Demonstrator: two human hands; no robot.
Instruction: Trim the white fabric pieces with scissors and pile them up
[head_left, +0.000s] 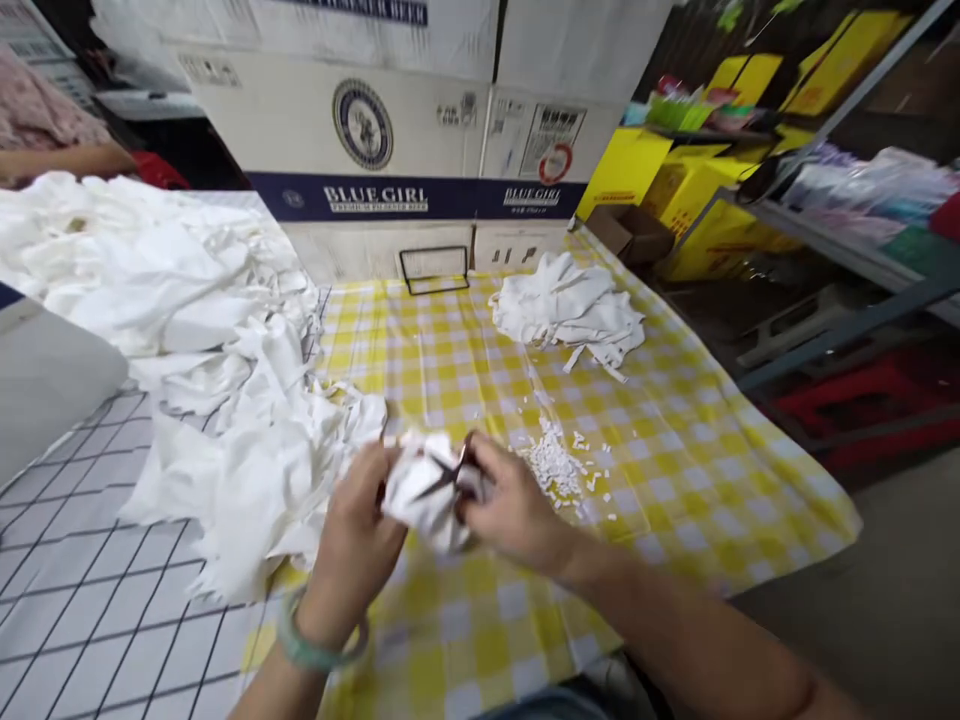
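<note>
My left hand (pixel 361 515) is closed on a bunched piece of white cloth (pixel 420 490), held above the checked tablecloth. In my right hand (pixel 510 500) is a small pair of scissors (pixel 442 478), its blades parted and lying across the cloth. The scissors' handles are mostly covered by my fingers. Just right of my right hand lies a scatter of small white snippets (pixel 555 462). A large heap of white cloth pieces (pixel 255 450) spreads to the left of my left hand. Farther back on the right sits a smaller pile of white cloth (pixel 566 305).
Stacked white cartons (pixel 360 225) stand along the back of the yellow checked tablecloth (pixel 675 490), with a black wire frame (pixel 435 288) before them. At far left is a person's arm (pixel 67 162). A metal shelf (pixel 840 235) with bagged goods stands on the right.
</note>
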